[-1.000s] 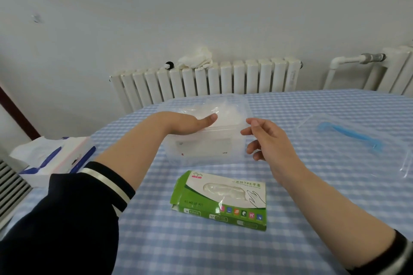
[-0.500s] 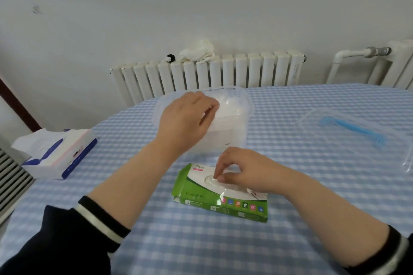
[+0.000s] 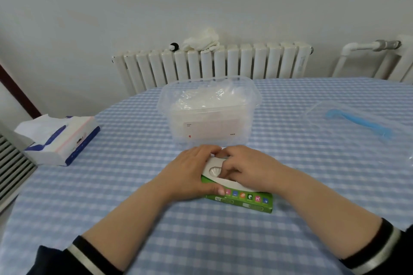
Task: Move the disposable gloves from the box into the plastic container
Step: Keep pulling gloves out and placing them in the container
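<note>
Gloves point(image 3: 215, 170) are showing as a crinkled clear film through the oval opening in the top of the green box point(image 3: 241, 199), which is lying flat on the checked bench point(image 3: 134, 185) at six o'clock from the plastic container point(image 3: 209, 116). They are likely feather-light, limp and slippery, and probably clinging together, so a pinch at the topmost fold in the opening, drawn up slowly, looks the best hold; a quick tug may be dragging out a clump or lifting the light carton with it. The left hand point(image 3: 190, 174) is curling over the nine o'clock end of the box, its fingers wrapping the far edge and the thumb pressing the near edge, pinning it down. The right hand point(image 3: 243, 167) is lying across the top from three o'clock, its fingers point(image 3: 225, 171) bent together at the opening and touching the film; whether they are already pinching a glove I cannot tell. The container is standing open and is already holding a loose heap of clear gloves. Its lid point(image 3: 357, 118), with a blue strip, is lying at three o'clock, and a tissue pack point(image 3: 60, 138) at nine o'clock
</note>
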A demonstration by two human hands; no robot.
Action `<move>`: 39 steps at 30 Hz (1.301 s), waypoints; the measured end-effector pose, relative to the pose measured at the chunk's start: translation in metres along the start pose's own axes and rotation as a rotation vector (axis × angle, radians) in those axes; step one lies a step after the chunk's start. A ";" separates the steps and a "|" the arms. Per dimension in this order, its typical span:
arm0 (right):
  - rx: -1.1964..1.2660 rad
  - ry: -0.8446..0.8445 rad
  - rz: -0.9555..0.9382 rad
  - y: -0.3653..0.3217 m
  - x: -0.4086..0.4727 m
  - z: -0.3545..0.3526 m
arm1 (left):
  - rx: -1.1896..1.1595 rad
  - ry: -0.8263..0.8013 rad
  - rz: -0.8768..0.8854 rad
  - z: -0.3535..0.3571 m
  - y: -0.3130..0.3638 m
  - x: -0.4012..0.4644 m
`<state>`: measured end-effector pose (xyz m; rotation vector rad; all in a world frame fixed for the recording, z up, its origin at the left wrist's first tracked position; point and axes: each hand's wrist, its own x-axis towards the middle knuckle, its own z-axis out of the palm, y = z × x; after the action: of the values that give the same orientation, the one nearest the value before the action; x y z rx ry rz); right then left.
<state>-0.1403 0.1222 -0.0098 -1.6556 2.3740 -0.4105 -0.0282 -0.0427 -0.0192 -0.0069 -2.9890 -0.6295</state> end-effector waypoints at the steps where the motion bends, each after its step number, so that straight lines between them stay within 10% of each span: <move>1: 0.030 0.009 0.003 0.001 0.000 0.000 | -0.001 0.004 -0.005 -0.001 0.002 -0.001; 7: 0.441 0.007 0.051 0.003 -0.005 -0.009 | -0.035 -0.007 -0.062 -0.002 0.004 -0.004; 16: 1.065 0.683 0.108 -0.009 -0.012 -0.047 | 0.010 -0.025 -0.049 -0.001 0.002 -0.001; 20: 1.256 0.726 0.113 -0.014 -0.019 -0.059 | 0.011 -0.003 0.025 -0.001 0.000 -0.001; 27: 1.087 0.711 0.091 -0.012 -0.021 -0.062 | -0.710 0.199 -0.002 -0.024 0.019 0.001; 34: 0.923 0.408 -0.064 -0.013 -0.030 -0.074 | -1.394 -0.018 -0.066 -0.050 0.027 0.013; 39: 0.643 0.266 -0.071 -0.016 -0.040 -0.083 | -1.317 -0.319 -0.007 -0.076 0.019 0.017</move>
<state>-0.1402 0.1626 0.0742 -1.4341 2.0153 -1.3143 -0.0381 -0.0559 0.0592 -0.1875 -2.1778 -2.5603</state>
